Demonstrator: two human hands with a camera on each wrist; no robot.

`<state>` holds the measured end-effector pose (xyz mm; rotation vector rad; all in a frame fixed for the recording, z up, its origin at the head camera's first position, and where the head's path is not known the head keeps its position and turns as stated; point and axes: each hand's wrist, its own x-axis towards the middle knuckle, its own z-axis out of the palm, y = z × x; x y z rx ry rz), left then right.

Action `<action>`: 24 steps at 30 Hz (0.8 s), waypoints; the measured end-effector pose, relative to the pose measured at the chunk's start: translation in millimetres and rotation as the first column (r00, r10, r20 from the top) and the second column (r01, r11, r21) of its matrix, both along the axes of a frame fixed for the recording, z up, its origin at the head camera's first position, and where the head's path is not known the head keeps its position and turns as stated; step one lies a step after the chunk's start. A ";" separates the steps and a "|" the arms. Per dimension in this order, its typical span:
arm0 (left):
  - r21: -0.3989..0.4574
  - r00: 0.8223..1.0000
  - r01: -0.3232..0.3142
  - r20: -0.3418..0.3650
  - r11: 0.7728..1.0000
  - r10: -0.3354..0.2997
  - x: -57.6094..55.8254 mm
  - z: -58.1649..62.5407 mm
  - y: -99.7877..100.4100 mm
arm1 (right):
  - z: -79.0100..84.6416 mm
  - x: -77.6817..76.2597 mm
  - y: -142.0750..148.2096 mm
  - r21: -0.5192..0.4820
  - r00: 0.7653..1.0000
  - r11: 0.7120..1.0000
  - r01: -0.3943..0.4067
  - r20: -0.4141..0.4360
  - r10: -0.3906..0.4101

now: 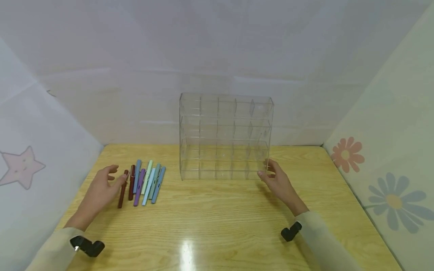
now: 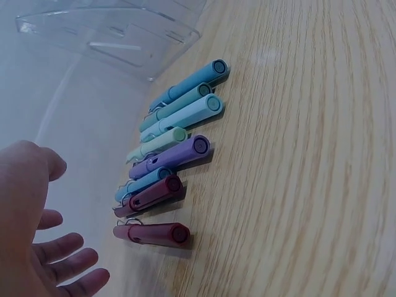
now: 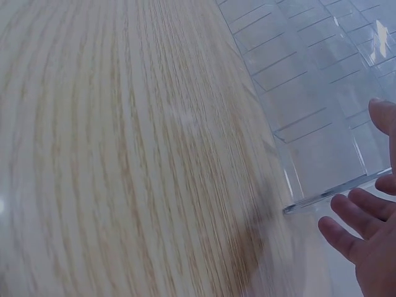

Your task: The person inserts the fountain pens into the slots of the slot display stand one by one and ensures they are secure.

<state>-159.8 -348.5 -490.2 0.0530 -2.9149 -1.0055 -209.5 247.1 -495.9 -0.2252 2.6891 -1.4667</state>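
Observation:
Several capped pens lie side by side on the table at left: a maroon pen [image 1: 123, 190] outermost, then a second maroon pen [image 2: 154, 196], a purple pen [image 1: 139, 187], and blue and green ones. My left hand [image 1: 103, 188] hovers beside the outermost maroon pen, fingers relaxed and apart; the left wrist view shows nothing in it. A clear plastic organizer [image 1: 225, 135] with rows of small compartments stands upright at the back. My right hand [image 1: 279, 184] is at its lower right corner, thumb in front, fingers spread along the side edge in the right wrist view.
The wooden table [image 1: 210, 222] reaches back to a pale cloth wall [image 1: 142, 98]. Cloth panels with a star [image 1: 23, 167] on the left and flowers [image 1: 393, 201] on the right border it. A black camera [image 1: 87, 246] sits on the left wrist.

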 end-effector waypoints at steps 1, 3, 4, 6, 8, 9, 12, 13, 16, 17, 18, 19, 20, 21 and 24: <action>0.001 1.000 -0.003 0.005 1.000 0.003 0.0 -0.6 -0.2 | 0.0 0.1 -0.2 -0.002 1.000 1.000 0.000 -0.001 0.000; 0.005 1.000 -0.011 0.014 1.000 0.011 -0.4 -1.9 -0.3 | -0.4 0.2 -0.9 -0.006 1.000 1.000 0.008 -0.002 -0.008; 0.004 1.000 -0.017 0.020 1.000 0.017 -0.8 -2.9 -0.4 | -0.4 0.3 -1.3 -0.010 1.000 1.000 0.014 0.000 -0.014; 0.003 0.999 -0.031 0.028 1.000 0.030 -1.8 -5.1 -0.7 | -0.8 0.3 -1.6 -0.012 1.000 1.000 0.020 0.003 -0.019; 0.003 0.999 -0.042 0.027 0.999 0.042 -2.5 -7.5 -0.9 | -1.5 -0.2 -1.8 -0.014 1.000 1.000 0.027 0.005 -0.027; 0.001 0.999 -0.047 0.022 0.999 0.047 -2.8 -8.5 -0.9 | -2.0 -0.5 -1.8 -0.012 1.000 0.999 0.030 0.005 -0.030; -0.006 0.999 -0.051 0.010 0.999 0.052 -2.7 -11.5 -1.1 | -4.0 -1.2 -1.3 -0.008 0.999 0.999 0.031 0.011 -0.031; -0.007 0.999 -0.052 0.009 0.999 0.052 -2.6 -12.2 -1.0 | -5.3 -1.3 -1.0 -0.007 0.999 0.999 0.031 0.008 -0.031; 0.002 0.998 -0.051 0.032 0.999 0.051 -2.8 -13.5 -1.3 | -8.4 -1.8 -1.1 -0.004 0.999 0.999 0.032 0.000 -0.032; 0.006 0.998 -0.050 0.044 0.999 0.049 -2.9 -13.5 -1.6 | -9.3 -2.1 -1.6 -0.003 0.999 0.999 0.038 -0.004 -0.038; 0.012 0.997 -0.049 0.060 0.999 0.049 -3.2 -13.6 -2.0 | -10.1 -2.4 -2.0 -0.003 0.999 0.999 0.043 -0.009 -0.043; 0.015 0.996 -0.050 0.071 0.999 0.049 -3.2 -13.7 -2.1 | -10.7 -2.6 -2.5 -0.006 0.999 0.999 0.047 -0.011 -0.047; 0.020 0.995 -0.048 0.084 0.999 0.046 -3.3 -13.8 -2.7 | -11.4 -3.0 -3.1 -0.006 0.999 0.999 0.053 -0.012 -0.053; 0.022 0.994 -0.047 0.096 0.999 0.045 -3.3 -13.8 -3.1 | -11.8 -3.1 -3.8 -0.010 0.998 0.998 0.060 -0.014 -0.060; 0.019 0.993 -0.046 0.114 0.999 0.043 -3.5 -14.4 -3.7 | -13.2 -2.4 -5.9 -0.026 0.997 0.996 0.082 -0.008 -0.082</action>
